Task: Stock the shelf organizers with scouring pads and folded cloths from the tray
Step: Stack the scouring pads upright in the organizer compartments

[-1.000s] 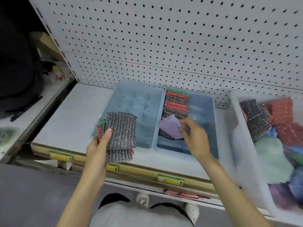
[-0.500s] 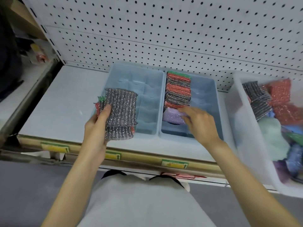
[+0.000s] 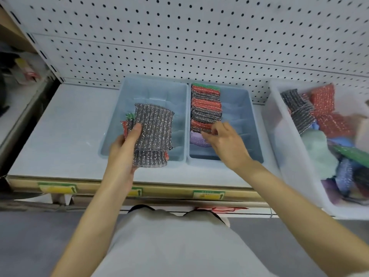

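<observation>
**Hands.** The left hand [image 3: 123, 150] is closed around a stack of scouring pads [image 3: 153, 128]. The top pad is silver-grey, red and green edges show behind it, and the thumb lies across its face. The stack is held in the air above the left organizer [image 3: 110, 136], whose divided cells show no stock.

The right hand [image 3: 227, 144] has its fingers bent. Their tips touch a purple pad [image 3: 196, 139] at the near end of the row of pads [image 3: 205, 108] standing on edge in the right organizer [image 3: 254, 124]. It cannot be told whether this hand pinches the purple pad or only presses it.

**Surroundings.** Both organizers sit side by side on the shelf [image 3: 60, 126], backed by the pegboard [image 3: 199, 37]. The white tray [image 3: 279, 126] stands just beside them on the right, with pads and cloths heaped loose inside.

**Progress, as judged.** Stocking is partway done. One row is filled, and the other cells in view are bare.

**Risks.**
1. The purple pad sits lower and more slumped than its neighbours. Without support it may flop forward, and the row may lean after it.
2. The stack is gripped from one side only, and its lower pads sit offset. If the thumb slackens, pads could drop onto the shelf or past its front edge.
3. The glittery mesh looks prone to snagging, so fingers drawn back carelessly could drag a neighbouring pad out of line.
</observation>
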